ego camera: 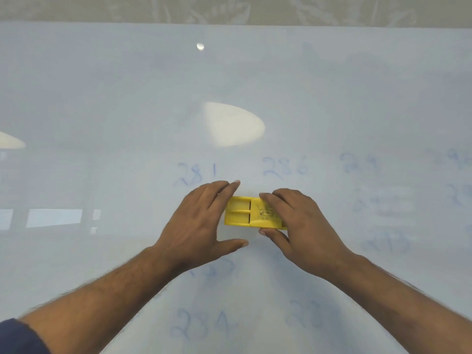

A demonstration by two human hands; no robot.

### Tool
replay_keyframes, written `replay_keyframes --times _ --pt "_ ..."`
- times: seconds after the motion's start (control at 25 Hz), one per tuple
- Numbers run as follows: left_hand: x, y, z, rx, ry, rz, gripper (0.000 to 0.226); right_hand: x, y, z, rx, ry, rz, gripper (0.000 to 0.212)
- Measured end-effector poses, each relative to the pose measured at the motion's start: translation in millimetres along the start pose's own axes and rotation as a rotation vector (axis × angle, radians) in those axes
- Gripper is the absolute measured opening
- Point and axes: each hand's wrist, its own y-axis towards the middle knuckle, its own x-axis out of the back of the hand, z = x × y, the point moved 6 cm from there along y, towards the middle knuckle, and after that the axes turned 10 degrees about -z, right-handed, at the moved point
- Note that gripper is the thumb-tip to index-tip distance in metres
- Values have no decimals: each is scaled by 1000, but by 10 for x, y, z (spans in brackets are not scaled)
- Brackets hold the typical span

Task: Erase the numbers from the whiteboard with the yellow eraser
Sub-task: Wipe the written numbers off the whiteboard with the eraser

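Both hands are on the board now, and the yellow eraser [251, 212] sits flat against the whiteboard [102, 98] right between them, roughly centre of view, just below the gap between two of the written numbers.

My right hand [296, 226] is the one doing the work: fingers laid across the top of the eraser's right half, thumb tucked under its lower edge, so it's grasping the eraser. My left hand [201, 221] is spread and loose, fingers resting at the eraser's left end, thumb out below and off it. I read that as steadying, not gripping.

Plenty of blue writing is left. The 281 [196, 173] is just above and left of the eraser, the 286 [284, 167] just above and right. A 284 [204, 325] is low down between my forearms, and another number [309, 316] beside it is too faint to read. Off to the right there's a column of smudged figures [383, 200], blurred, perhaps half wiped; I can't tell.

So I judge this as early in the wiping, eraser seated and ready for a stroke. Next move, I'd say: press flat and sweep up across the 281 and the 286, keeping the felt face square to the board so it doesn't skip.

No containers anywhere in view, no tray, no box, so nothing to report there. Bright patches on the board are just reflected light [232, 123].
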Motion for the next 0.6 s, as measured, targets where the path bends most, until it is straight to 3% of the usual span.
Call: replay_keyframes --times 0.24,0.6 --pt "395 -170 719 161 199 -57 80 -174 402 -94 91 9 -94 58" --pt "366 -324 1337 272 386 55 80 -475 804 -14 124 59 -143 57"
